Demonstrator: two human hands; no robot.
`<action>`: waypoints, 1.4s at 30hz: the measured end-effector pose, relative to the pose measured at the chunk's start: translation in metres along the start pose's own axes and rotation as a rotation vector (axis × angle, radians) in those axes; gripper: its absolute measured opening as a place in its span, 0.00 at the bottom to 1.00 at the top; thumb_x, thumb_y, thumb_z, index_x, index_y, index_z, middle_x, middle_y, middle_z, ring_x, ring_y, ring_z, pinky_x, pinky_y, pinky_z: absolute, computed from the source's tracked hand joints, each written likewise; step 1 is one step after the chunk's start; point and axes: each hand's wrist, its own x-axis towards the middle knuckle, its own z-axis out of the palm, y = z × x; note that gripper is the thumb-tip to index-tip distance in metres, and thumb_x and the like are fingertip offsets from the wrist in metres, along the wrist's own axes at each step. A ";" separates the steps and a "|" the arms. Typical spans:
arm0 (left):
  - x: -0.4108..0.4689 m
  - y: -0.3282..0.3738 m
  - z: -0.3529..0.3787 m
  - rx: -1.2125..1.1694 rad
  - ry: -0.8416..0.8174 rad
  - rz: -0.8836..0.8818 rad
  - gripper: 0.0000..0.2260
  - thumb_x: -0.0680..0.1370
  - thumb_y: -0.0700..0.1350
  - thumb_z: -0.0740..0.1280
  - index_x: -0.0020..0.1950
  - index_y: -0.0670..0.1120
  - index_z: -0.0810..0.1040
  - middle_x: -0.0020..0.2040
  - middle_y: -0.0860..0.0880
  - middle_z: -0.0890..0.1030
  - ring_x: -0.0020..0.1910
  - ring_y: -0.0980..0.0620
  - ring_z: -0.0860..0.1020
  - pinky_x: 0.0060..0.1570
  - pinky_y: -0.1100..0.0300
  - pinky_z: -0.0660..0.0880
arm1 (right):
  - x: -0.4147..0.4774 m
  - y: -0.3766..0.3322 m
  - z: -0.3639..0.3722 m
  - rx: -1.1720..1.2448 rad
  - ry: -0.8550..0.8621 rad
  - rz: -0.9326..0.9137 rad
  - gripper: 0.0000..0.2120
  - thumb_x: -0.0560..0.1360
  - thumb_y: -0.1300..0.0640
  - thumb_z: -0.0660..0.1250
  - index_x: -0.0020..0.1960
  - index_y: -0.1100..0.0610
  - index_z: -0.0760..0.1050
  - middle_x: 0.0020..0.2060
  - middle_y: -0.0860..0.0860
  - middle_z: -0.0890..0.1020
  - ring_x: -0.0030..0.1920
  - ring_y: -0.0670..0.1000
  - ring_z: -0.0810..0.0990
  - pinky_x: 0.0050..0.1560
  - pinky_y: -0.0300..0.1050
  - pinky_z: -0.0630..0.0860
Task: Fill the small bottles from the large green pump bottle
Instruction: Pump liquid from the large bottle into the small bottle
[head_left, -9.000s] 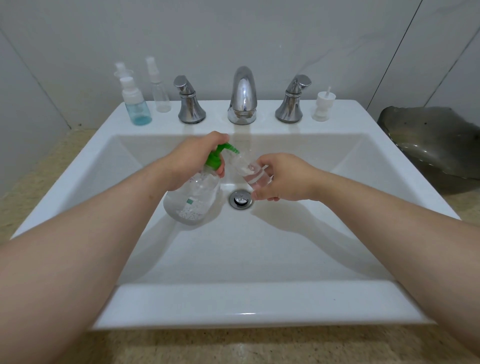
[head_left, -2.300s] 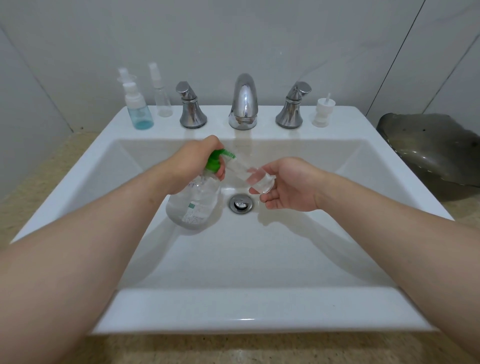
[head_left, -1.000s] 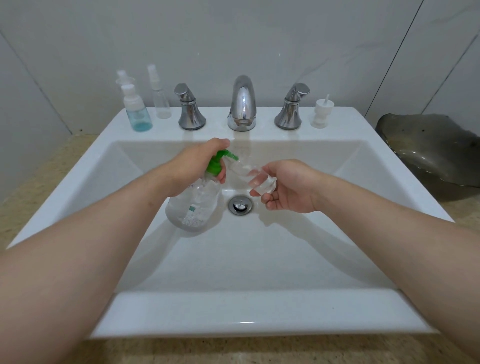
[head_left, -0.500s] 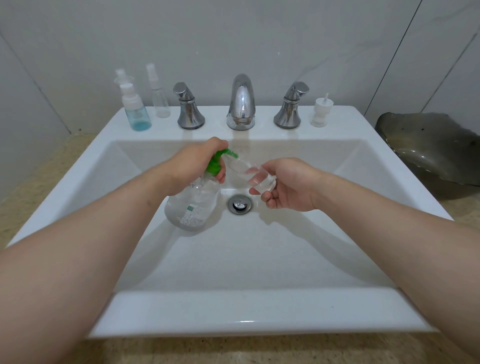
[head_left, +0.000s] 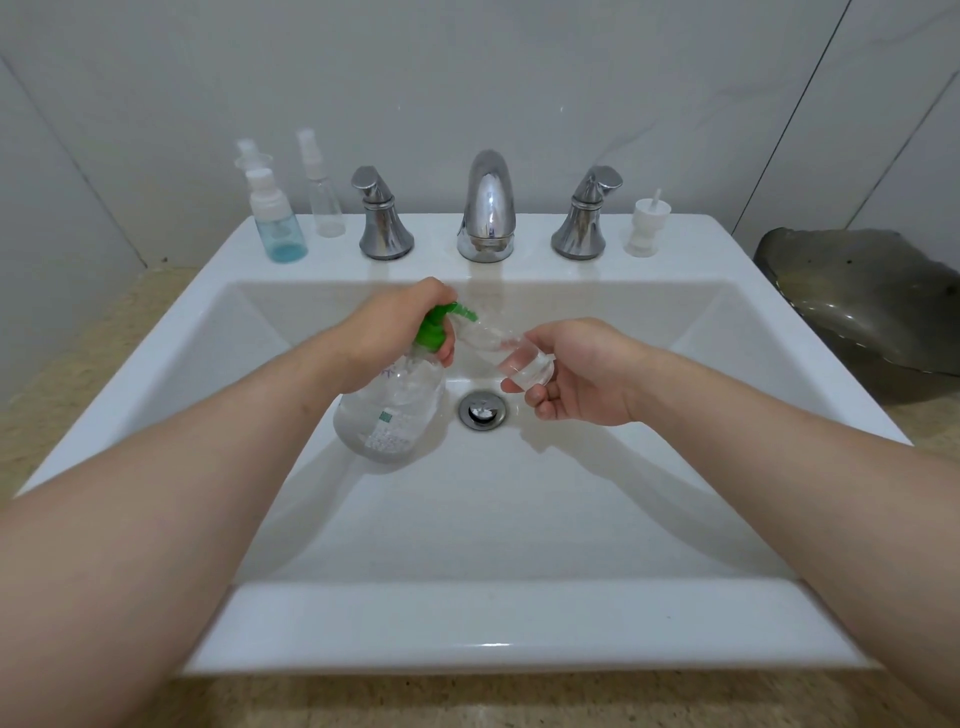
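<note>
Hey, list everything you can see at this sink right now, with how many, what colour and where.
pump bottle: one, clear with green pump, tilted in the basin, in the left hand
small clear bottle: one, clear, tilted, mouth toward the pump nozzle, in the right hand
blue-liquid bottle: one, white top, back ledge, far left
spray bottle: one, clear, beside it
spout: one, chrome, ledge centre
tap handles: two, chrome, either side of the spout
loose spray top: one, white, ledge right
drain: one, chrome, basin floor
sink: one, white
dark dish: one, grey-brown, counter right
left hand: grips the pump bottle's neck
right hand: fingers hold the small clear bottle
</note>
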 end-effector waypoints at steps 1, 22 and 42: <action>0.001 0.000 0.000 0.004 0.005 0.007 0.28 0.81 0.58 0.55 0.30 0.40 0.75 0.37 0.41 0.83 0.30 0.51 0.72 0.40 0.54 0.68 | 0.000 0.000 0.000 0.005 0.005 -0.002 0.13 0.75 0.65 0.64 0.58 0.59 0.79 0.46 0.60 0.80 0.29 0.50 0.69 0.36 0.43 0.70; 0.001 0.001 0.000 0.015 0.010 -0.010 0.26 0.81 0.52 0.54 0.27 0.43 0.75 0.37 0.43 0.83 0.37 0.44 0.70 0.44 0.51 0.68 | 0.001 0.001 -0.001 -0.024 0.008 0.004 0.13 0.74 0.65 0.65 0.57 0.60 0.81 0.46 0.60 0.81 0.28 0.50 0.69 0.33 0.43 0.71; 0.004 -0.002 0.001 0.069 0.031 -0.007 0.29 0.79 0.62 0.53 0.28 0.43 0.75 0.38 0.44 0.85 0.37 0.48 0.72 0.47 0.50 0.69 | -0.001 0.000 0.000 -0.023 0.014 -0.006 0.10 0.74 0.66 0.65 0.52 0.57 0.81 0.46 0.60 0.81 0.28 0.50 0.69 0.33 0.43 0.71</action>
